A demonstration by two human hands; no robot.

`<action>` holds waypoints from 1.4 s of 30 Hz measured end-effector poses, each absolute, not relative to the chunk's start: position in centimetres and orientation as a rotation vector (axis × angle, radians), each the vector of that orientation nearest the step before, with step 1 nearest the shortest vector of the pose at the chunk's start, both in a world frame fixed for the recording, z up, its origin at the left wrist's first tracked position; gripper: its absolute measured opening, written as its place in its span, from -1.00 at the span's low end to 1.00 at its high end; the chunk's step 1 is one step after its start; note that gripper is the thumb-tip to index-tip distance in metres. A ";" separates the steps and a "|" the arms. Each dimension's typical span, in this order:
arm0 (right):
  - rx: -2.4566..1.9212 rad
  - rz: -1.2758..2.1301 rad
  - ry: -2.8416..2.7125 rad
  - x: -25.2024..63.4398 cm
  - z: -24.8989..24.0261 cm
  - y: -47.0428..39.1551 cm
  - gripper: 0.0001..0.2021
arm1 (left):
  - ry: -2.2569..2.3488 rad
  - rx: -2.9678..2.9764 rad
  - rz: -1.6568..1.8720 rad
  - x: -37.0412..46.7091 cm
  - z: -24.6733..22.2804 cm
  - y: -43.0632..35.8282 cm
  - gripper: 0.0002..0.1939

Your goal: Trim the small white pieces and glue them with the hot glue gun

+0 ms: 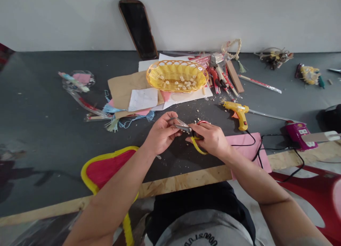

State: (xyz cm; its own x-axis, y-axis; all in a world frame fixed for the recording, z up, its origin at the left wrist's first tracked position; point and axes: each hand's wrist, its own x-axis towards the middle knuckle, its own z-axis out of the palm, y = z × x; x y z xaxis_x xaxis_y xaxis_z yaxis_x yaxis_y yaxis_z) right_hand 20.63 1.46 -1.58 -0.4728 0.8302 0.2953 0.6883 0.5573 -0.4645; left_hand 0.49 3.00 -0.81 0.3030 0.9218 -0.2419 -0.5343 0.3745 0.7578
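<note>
My right hand (211,137) is closed on the handles of a pair of scissors (183,127), which have a yellow loop and some red. The blades are spread apart and point left, toward my left hand (164,132). Its thumb and fingers are pinched together around the blade tips. Whatever they hold is too small or hidden to name. Tiny pale crumbs lie scattered on the dark table under and around both hands. Beyond them, a yellow woven basket (170,84) contains several small cream-coloured pieces.
A yellow glue gun (238,113) lies to the right, its cord crossing a pink sheet (247,146). Wrapped sticks and red-handled pliers (214,77) crowd beside the basket. A phone (139,29) leans on the wall. Left are blue tassels (113,107) and a yellow-edged red piece (110,168).
</note>
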 end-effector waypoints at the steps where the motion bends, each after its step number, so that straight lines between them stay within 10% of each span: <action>1: -1.226 0.378 -2.307 20.6 -1.5 1.4 -0.64 | 0.744 0.611 1.052 0.5 -0.8 3.0 -0.58; 31: -1.208 0.429 -2.265 20.6 -1.3 1.3 -0.61 | 0.791 0.651 1.022 0.4 -0.7 3.0 -0.57; 42: -1.264 0.624 -1.748 21.7 0.2 2.2 -0.59 | 1.353 1.784 0.820 -0.5 -1.8 2.9 -0.79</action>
